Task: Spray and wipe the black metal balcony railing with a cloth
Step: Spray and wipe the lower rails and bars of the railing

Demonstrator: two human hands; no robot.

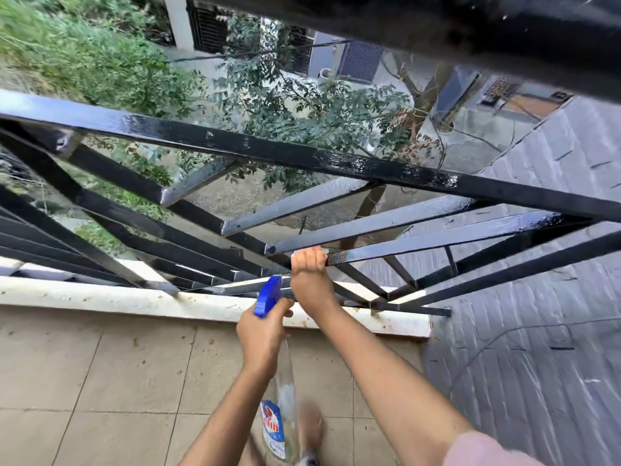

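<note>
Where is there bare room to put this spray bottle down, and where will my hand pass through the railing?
Bare floor tiles lie left of the spray bottle in your left hand, up to the white kerb. The railing gaps are widest just under the long crossbar; bars crowd together around your right hand.

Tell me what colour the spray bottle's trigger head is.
The trigger head is blue; the head view shows it.
</note>
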